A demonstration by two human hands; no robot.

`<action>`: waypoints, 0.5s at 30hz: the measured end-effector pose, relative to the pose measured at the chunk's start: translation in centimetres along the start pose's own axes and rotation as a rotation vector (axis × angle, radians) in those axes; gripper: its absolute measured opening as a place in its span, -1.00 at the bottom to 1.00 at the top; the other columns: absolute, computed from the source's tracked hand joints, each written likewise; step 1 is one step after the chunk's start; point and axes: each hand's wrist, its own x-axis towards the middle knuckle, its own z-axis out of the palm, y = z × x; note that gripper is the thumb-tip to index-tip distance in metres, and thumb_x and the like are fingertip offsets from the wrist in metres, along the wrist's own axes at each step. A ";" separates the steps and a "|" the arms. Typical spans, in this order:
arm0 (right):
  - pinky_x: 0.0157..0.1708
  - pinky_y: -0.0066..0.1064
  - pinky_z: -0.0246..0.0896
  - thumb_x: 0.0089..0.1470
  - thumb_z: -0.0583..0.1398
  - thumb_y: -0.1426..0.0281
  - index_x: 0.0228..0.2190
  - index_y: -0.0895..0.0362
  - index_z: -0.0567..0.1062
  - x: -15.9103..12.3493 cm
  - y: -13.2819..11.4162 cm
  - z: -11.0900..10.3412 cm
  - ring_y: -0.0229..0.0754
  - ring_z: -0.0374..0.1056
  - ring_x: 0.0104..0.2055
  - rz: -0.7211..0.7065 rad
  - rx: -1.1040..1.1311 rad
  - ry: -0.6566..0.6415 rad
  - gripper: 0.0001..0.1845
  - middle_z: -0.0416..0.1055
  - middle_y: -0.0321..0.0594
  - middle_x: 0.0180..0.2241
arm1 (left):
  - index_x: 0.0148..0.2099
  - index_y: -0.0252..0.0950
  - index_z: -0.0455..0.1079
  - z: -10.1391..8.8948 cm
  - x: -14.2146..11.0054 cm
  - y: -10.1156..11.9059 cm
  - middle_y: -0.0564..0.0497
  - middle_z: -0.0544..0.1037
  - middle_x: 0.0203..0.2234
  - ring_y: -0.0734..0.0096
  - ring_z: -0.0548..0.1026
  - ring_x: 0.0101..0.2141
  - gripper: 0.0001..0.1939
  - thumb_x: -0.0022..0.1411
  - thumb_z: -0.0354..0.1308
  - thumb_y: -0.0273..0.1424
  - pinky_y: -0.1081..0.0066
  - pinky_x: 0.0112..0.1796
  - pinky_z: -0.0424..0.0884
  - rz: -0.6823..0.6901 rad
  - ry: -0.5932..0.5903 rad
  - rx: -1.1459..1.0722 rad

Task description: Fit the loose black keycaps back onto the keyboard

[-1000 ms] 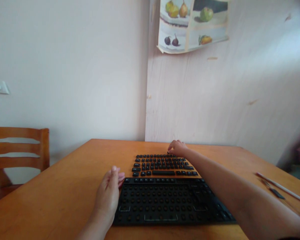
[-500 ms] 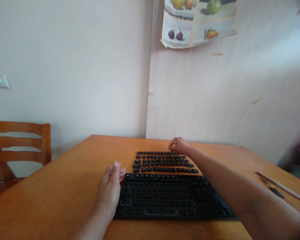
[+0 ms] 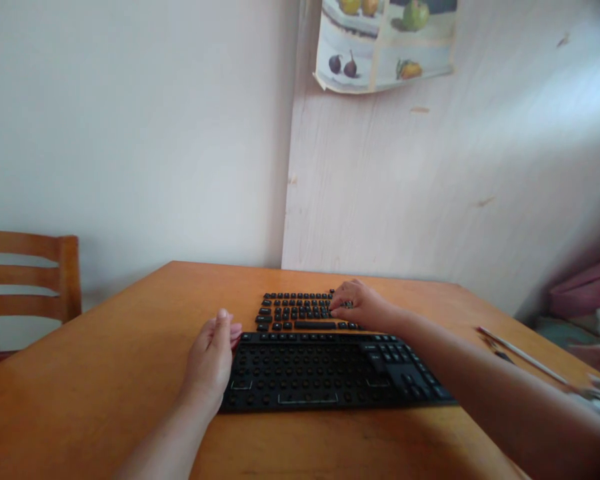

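Observation:
A black keyboard (image 3: 310,357) lies on the wooden table, most of its main key area stripped to bare key posts. Its top row and right-hand block still carry keys. Behind it, loose black keycaps (image 3: 273,311) are laid out in several rows, with a long space bar (image 3: 315,325) in the nearest one. My left hand (image 3: 211,360) rests beside the keyboard's upper left corner, thumb up and fingers stretched out. Over the right part of the rows, my right hand (image 3: 357,307) has its fingertips pinched at a keycap; the hand and forearm hide some caps and part of the keyboard.
On the table's right side lie a thin pale stick (image 3: 523,353) and a small dark-ended tool (image 3: 503,355). At the right edge, part of another person's hand (image 3: 597,357) shows, blurred. A wooden chair (image 3: 27,277) stands at the left; a wall rises behind the table.
My right hand has come nearer, from behind the farthest keycap row to the middle rows. The view has turned slightly right. My left hand stays at the keyboard's corner.

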 end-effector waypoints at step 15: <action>-0.04 -0.26 0.13 0.06 0.27 0.28 -0.37 0.03 0.63 -4.3 0.0 0.8 -0.18 0.38 -0.18 0.088 -0.024 -0.068 -0.87 0.54 -0.25 -0.30 | -0.14 -0.35 0.42 0.1 0.1 -0.3 -0.16 0.59 -0.29 0.18 0.57 -0.22 -0.34 0.14 0.00 0.18 0.15 -0.11 0.47 0.019 -0.001 -0.010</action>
